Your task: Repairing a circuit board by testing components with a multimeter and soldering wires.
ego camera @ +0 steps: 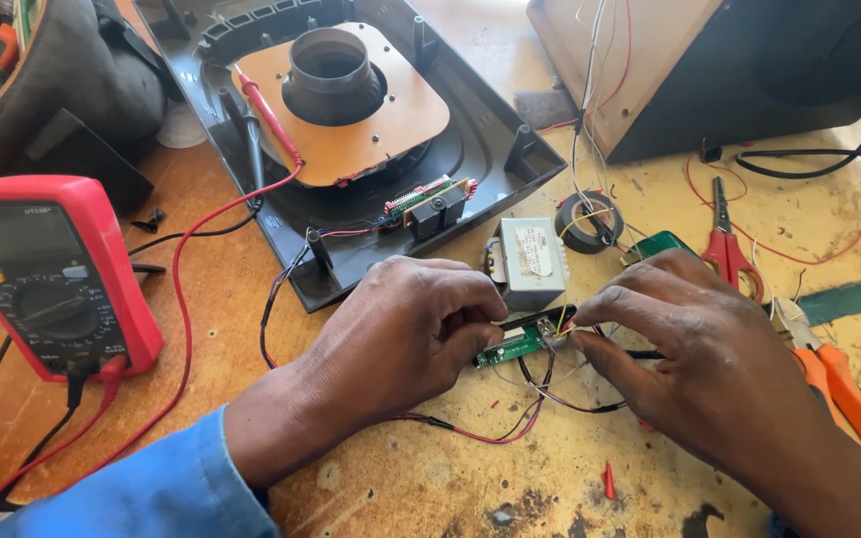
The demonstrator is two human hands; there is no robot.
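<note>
My left hand pinches the left end of a small green circuit board low over the wooden bench. My right hand meets it from the right, fingertips closed on thin wires at the board's right end. Red and black wires trail from the board toward me. Just behind the board sits a small grey transformer block.
A red multimeter with red and black leads lies at left. A black plastic housing with a brown plate sits behind. Black tape roll, red-handled scissors, orange-handled pliers and a wooden speaker box crowd the right.
</note>
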